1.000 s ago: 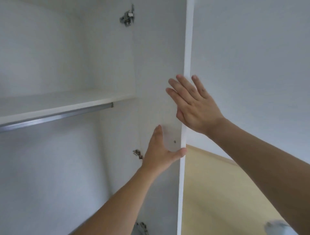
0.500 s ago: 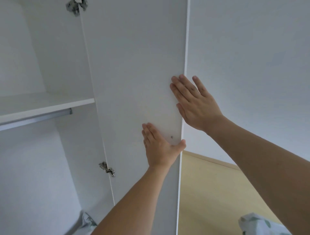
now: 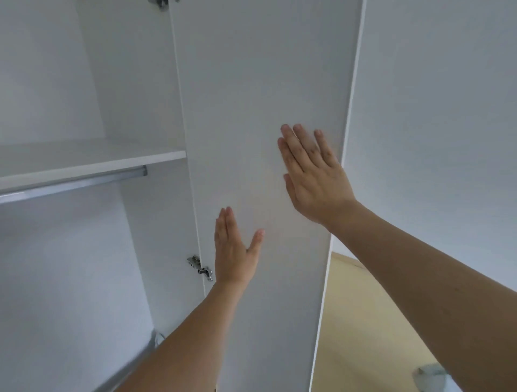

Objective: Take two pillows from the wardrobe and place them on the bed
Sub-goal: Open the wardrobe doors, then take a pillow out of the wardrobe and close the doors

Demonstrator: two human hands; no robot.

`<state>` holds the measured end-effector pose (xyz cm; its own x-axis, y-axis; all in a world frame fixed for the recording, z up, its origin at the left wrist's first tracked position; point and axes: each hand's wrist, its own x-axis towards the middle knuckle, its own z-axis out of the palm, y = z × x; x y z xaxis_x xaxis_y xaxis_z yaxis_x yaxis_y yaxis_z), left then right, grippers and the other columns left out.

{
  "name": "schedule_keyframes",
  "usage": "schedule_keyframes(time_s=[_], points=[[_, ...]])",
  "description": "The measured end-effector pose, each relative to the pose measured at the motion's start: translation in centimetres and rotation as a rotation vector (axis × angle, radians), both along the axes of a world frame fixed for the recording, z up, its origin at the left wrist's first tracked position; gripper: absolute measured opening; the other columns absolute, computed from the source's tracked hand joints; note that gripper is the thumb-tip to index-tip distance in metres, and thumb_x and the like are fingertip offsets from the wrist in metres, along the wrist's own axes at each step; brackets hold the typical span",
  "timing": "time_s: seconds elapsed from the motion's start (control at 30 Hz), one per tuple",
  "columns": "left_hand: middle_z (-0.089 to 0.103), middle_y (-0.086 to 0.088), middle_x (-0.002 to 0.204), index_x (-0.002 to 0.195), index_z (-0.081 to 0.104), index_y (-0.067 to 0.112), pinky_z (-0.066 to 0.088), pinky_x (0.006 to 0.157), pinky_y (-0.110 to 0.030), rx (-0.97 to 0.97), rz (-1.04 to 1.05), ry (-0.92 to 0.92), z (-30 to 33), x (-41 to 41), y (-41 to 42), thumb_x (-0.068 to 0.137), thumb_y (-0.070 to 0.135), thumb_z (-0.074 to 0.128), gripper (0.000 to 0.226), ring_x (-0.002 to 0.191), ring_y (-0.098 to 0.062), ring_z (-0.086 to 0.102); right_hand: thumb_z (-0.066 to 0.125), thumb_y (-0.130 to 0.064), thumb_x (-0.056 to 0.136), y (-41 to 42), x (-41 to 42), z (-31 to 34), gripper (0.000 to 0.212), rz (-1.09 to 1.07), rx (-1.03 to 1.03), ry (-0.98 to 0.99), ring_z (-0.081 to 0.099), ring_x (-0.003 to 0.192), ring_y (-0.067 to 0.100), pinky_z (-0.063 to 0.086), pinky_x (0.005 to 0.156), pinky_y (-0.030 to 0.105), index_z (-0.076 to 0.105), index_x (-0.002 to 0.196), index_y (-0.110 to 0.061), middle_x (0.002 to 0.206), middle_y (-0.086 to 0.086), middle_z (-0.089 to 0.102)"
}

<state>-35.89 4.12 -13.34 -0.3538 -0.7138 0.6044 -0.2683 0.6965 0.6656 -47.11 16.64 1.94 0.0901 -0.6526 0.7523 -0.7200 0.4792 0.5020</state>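
Note:
The white wardrobe door (image 3: 251, 84) fills the middle of the view, hinged on its left side. My left hand (image 3: 233, 251) lies flat on the door's lower part with the fingers straight and the thumb spread. Higher up and nearer the door's right edge, my right hand (image 3: 313, 173) presses flat against it. Neither hand holds anything. Left of the door, the wardrobe interior shows a white shelf (image 3: 84, 159) with a metal hanging rail (image 3: 72, 184) under it. A scrap of patterned fabric (image 3: 430, 377) shows at the bottom right; I cannot tell whether it is a pillow.
A metal hinge (image 3: 200, 267) joins the door to the wardrobe side, with another hinge (image 3: 161, 2) at the top. A white wall (image 3: 433, 112) stands to the right, with pale wooden floor (image 3: 363, 321) below it.
The door has swung further across, covering more of the wardrobe opening. Both hands have shifted from its right edge onto its flat face; my left thumb has left the edge.

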Motion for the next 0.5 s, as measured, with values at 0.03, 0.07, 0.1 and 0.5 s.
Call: schedule_keyframes(time_s=[0.03,0.07,0.1,0.5], points=[[0.004,-0.006,0.163,0.155,0.004,0.014,0.012,0.121,-0.044,-0.02,0.064,-0.045,-0.5,2.3,-1.7,0.093,0.055,0.047,0.086,0.15,-0.021,0.003,0.028,-0.029,0.099,-1.2,1.3,-0.4,0.06,0.021,0.008,-0.035,0.002,0.148,0.028,-0.002,0.12,0.046,0.015,0.15,-0.002,0.16,0.014,0.006],[0.003,-0.008,0.163,0.155,0.004,0.013,0.009,0.122,-0.044,-0.048,0.114,-0.107,-0.9,4.7,-3.2,0.094,0.055,0.044,0.084,0.15,-0.022,0.002,0.029,-0.03,0.099,-2.4,2.7,-0.9,0.06,0.045,0.016,-0.07,0.001,0.148,0.028,-0.002,0.12,0.046,0.015,0.15,-0.002,0.16,0.014,0.005],[0.002,-0.008,0.163,0.155,0.004,0.013,0.007,0.122,-0.043,-0.082,0.153,-0.178,-1.2,7.2,-4.7,0.095,0.055,0.041,0.082,0.15,-0.023,0.001,0.031,-0.03,0.098,-3.8,4.2,-1.4,0.061,0.074,0.022,-0.105,0.001,0.148,0.029,-0.002,0.12,0.046,0.015,0.15,-0.002,0.16,0.014,0.005],[0.009,-0.011,0.162,0.154,0.015,0.008,0.003,0.12,-0.042,-0.217,0.467,-0.66,-7.6,30.1,-15.3,0.098,0.049,0.04,0.074,0.15,-0.029,0.005,0.017,-0.037,0.099,-20.9,21.2,-11.4,0.061,0.415,0.3,-0.415,-0.009,0.148,0.026,-0.007,0.12,0.044,0.003,0.152,-0.008,0.161,0.009,-0.005]])
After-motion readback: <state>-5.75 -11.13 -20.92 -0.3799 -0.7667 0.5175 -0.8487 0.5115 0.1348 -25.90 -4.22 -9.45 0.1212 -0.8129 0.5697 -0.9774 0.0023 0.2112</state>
